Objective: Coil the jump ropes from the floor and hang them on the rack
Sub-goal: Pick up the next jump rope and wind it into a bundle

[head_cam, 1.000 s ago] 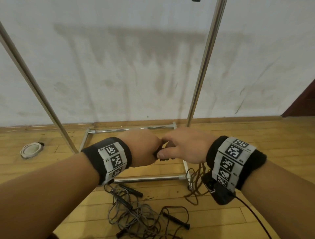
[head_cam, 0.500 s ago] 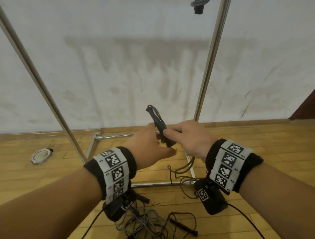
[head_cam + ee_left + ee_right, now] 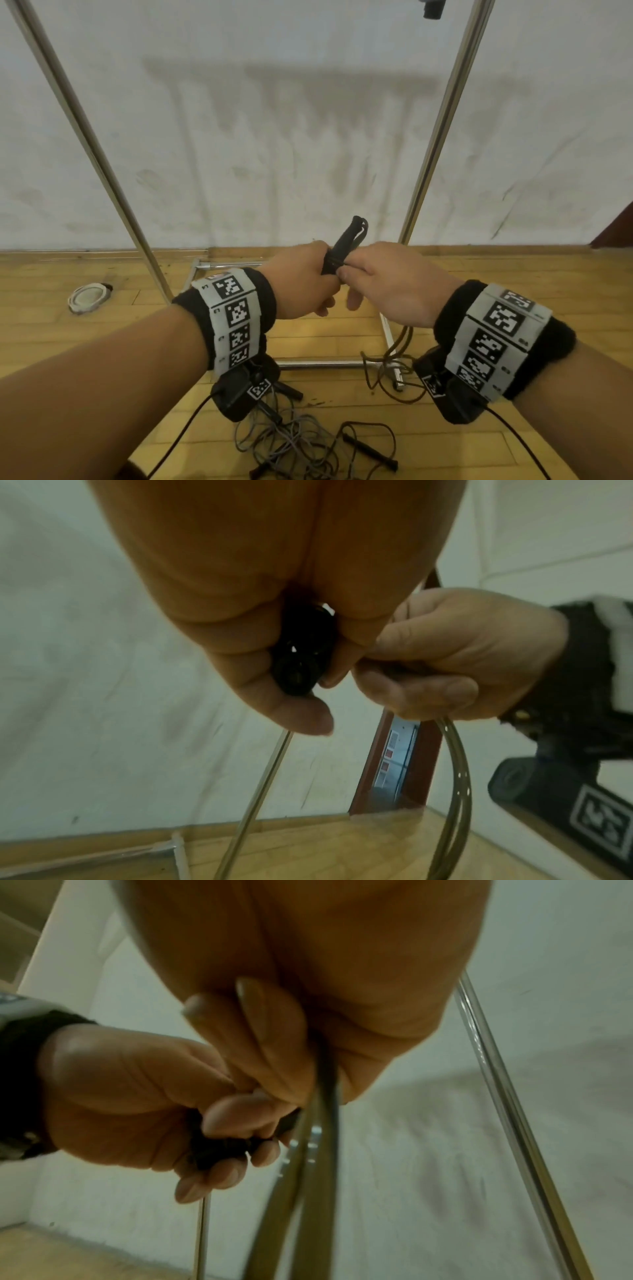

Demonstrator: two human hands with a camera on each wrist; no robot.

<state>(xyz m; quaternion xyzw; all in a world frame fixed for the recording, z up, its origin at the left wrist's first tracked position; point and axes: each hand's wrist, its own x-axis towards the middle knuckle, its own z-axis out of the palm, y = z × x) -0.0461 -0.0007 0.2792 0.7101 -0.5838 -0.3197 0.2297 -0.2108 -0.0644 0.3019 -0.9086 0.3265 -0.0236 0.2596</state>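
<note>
Two black jump rope handles [image 3: 344,244] stick up together between my hands. My left hand [image 3: 301,279] grips their lower part, seen end-on as handles [image 3: 303,656]. My right hand [image 3: 383,281] pinches the olive-brown cord [image 3: 308,1191] right beside them, and two strands of cord [image 3: 455,772] hang from it in a loop down to the floor [image 3: 390,370]. A tangle of grey rope [image 3: 287,442] and a black-handled rope [image 3: 371,448] lie on the wooden floor below my wrists. The metal rack's right upright [image 3: 442,123] rises just behind the hands.
The rack's left upright [image 3: 85,137] slants up at the left, and its base bars [image 3: 322,363] lie on the floor under my hands. A white coiled ring [image 3: 87,297] lies by the wall at left. A dark object [image 3: 433,8] hangs at the top by the right upright.
My hands rose from near the floor with the handles. The handles swung upright and my left hand closed round them, while my right hand shifted onto the cord.
</note>
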